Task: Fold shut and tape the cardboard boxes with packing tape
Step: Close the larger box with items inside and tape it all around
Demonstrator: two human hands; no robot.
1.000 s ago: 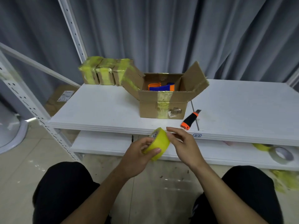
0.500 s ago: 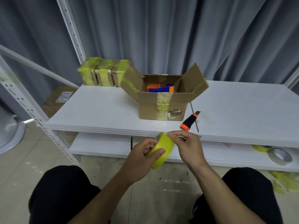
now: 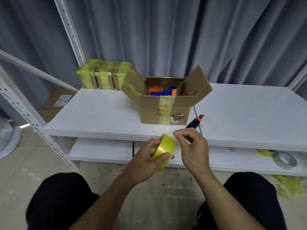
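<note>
Head view: I look down at my lap, in front of a white shelf (image 3: 99, 113). My left hand (image 3: 146, 161) grips a yellow tape roll (image 3: 164, 151), thumb across its face. My right hand (image 3: 192, 146) is curled, thumb and forefinger pinched together just beside the roll's top rim; I cannot tell whether a tape end lies between them.

The roll looks light and stiff, its band slick, so I judge the core is the best hold. The open box (image 3: 164, 112) stands on the shelf near the front edge, its flaps up. It looks light, with soft corners. A knife (image 3: 195, 122) lies just beside it on the right. Three taped boxes (image 3: 103, 75) are behind it on the left. The rest of the shelf leaves wide room.
</note>
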